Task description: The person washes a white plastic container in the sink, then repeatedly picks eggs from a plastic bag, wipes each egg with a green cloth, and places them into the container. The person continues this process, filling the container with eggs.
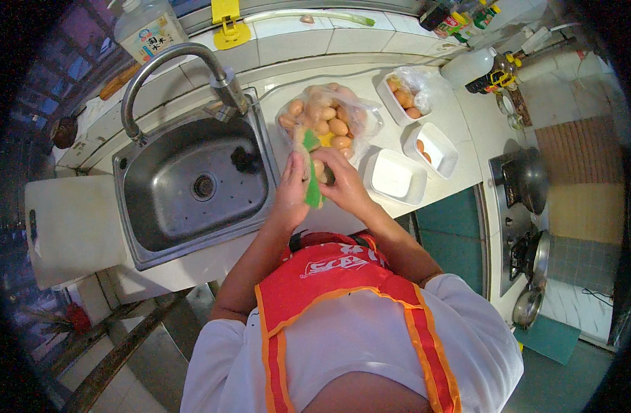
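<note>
My left hand [294,187] holds a green and tan sponge cloth [313,193] upright in front of my body. From the other side my right hand [346,181] grips a brown egg [319,169] and presses it against the cloth; the fingers partly cover it. Just beyond both hands, a clear plastic bag [368,116] lies spread on the counter with many brown eggs [338,127] in it. Something yellow shows among those eggs. To the right of my hands stands a white plastic container [393,178] with no eggs visible. Another white container [452,155] behind it holds two eggs [423,149].
A steel sink [163,178] with a curved faucet [171,51] is on the left, beside a cutting board [72,229]. At the back right, a third white container [395,103] holds several eggs and a plastic bag. A gas stove [501,217] with pans stands far right.
</note>
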A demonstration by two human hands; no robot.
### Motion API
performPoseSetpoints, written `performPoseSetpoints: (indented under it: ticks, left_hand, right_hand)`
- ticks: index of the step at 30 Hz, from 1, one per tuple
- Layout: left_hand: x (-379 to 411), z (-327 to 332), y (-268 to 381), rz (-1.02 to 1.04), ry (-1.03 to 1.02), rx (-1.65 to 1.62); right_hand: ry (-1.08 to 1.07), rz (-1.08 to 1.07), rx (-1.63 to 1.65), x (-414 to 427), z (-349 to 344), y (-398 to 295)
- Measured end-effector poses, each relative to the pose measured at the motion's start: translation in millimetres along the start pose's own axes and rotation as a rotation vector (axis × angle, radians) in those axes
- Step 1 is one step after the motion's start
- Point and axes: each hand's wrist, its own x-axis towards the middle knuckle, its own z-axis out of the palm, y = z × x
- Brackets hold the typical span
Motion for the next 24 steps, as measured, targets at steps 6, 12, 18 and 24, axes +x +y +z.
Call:
performPoseSetpoints:
  ticks: [6, 12, 18, 24]
  left_hand:
    - [12.7, -15.0, -10.2, 0.127, 0.138, 0.332]
    - [4.7, 1.1, -13.2, -0.023, 0.051, 0.064]
    - [11.1, 4.0, -32.4, 0.037, 0.079, 0.193]
    - [19.4, 0.7, -36.3, -0.062, 0.111, 0.545]
  right_hand:
    - [0.119, -0.069, 0.116, -12.7, 2.7, 6.5]
    - [0.185, 0.009, 0.039, -20.5, 1.6, 6.3]
    - [0.128, 0.014, -0.146, -25.1, -13.5, 17.7]
    - [0.045, 0.137, 0.025, -39.4, -34.4, 22.7]
